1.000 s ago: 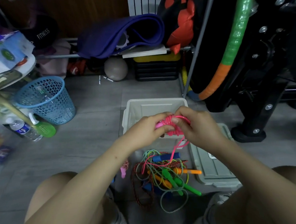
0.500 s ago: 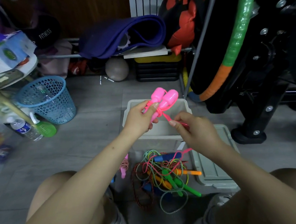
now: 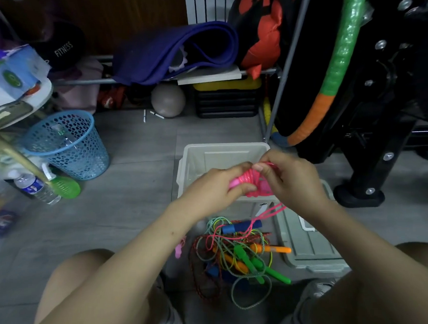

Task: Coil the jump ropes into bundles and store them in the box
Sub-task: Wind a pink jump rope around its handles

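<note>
Pink plastic jump rope (image 3: 250,182) half-coiled, gripped by left hand (image 3: 215,186) and right hand (image 3: 287,180) fingers; grey plastic box (image 3: 223,153) looks empty; tangled rope pile (image 3: 240,255) remains.

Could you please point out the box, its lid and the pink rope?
box (image 3: 223,150): head view, far rim.
lid (image 3: 310,243): head view, flat top.
pink rope (image 3: 248,179): head view, coils between the hands.

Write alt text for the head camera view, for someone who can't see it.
Two hands, left hand and right hand, hold a partly wound pink jump rope over an open grey box on the floor, its loose end trailing down. Nearer the person lies a tangled pile of ropes, with the box lid to its right.
</note>
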